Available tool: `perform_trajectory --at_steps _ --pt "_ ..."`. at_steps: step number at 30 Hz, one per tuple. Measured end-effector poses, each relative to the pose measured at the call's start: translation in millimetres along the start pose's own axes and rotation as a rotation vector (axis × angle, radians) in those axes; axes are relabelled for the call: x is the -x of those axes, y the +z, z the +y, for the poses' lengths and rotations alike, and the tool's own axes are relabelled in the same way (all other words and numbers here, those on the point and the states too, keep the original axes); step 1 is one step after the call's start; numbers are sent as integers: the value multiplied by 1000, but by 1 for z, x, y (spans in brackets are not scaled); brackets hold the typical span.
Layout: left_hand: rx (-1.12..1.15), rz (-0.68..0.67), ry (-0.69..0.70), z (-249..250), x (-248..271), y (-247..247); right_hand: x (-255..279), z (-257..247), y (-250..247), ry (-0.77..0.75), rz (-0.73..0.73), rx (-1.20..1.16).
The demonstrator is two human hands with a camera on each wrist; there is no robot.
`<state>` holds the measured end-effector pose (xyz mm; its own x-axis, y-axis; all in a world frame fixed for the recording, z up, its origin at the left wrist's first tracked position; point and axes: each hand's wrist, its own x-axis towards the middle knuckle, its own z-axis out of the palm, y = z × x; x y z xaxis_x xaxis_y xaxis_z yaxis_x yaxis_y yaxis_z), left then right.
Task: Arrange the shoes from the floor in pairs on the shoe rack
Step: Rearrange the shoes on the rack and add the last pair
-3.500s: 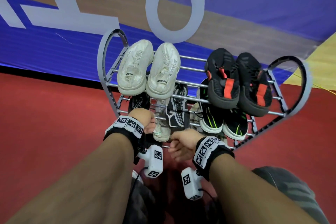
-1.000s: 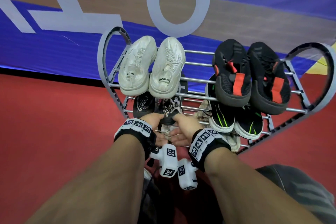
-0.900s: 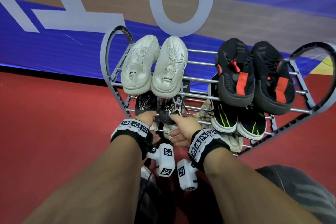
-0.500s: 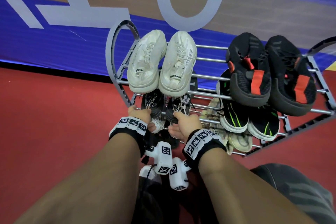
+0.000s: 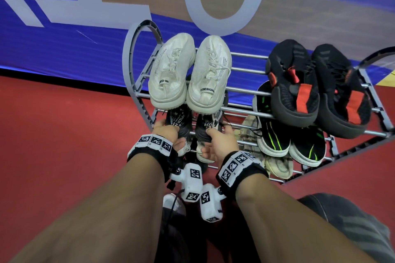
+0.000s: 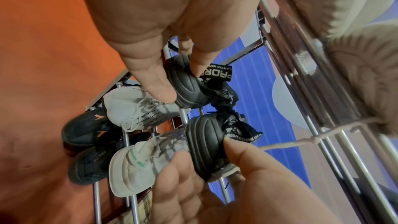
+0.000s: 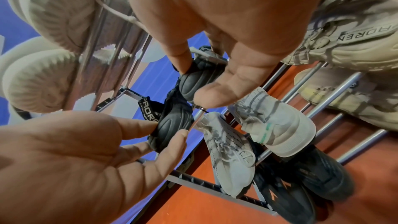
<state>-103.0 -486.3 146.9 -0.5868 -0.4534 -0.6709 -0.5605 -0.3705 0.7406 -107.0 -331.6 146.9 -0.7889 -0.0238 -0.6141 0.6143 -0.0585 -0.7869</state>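
Seen from above: a grey wire shoe rack (image 5: 136,53) standing on red floor (image 5: 53,134) against a blue banner (image 5: 64,55) with large pale letters. On the top tier, a cream pair (image 5: 188,72) at the left and a black pair with red tabs (image 5: 318,85) at the right. On the tier below, at the right, a black pair with green stripes (image 5: 288,139); lower still, a beige pair (image 5: 275,162) partly hidden

At the left of the second tier, two black shoes with grey patterned uppers, heels toward the viewer, side by side and close together. Left hand (image 5: 166,132) gripping the heel of the left black shoe (image 6: 189,84), thumb on one side and fingers on the other, as shown in the left wrist view. Right hand (image 5: 220,143) gripping the heel of the right black shoe (image 6: 206,147) the same way, thumb pressed on its rim

Beneath them in the wrist views, a light grey pair (image 7: 247,135) on a lower tier and a dark pair with orange marks (image 7: 301,188) at the bottom

Compared with three and a half seconds ago: both black shoes now paired at the left under the cream pair, where before only one lay there and the other sat further right; both hands now higher on the rack, each on a heel
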Motion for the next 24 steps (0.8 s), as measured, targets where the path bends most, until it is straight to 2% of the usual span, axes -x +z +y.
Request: perform_trajectory --at_steps 11,16,24 --pt "61 -63 8 5 3 -1 -9 4 1 -45 -7 -60" --pt "99 -88 -19 6 5 -7 -12 8 -2 -42 34 -95" --pt "59 -89 -27 4 6 -7 -2 7 6 -54 5 -97"
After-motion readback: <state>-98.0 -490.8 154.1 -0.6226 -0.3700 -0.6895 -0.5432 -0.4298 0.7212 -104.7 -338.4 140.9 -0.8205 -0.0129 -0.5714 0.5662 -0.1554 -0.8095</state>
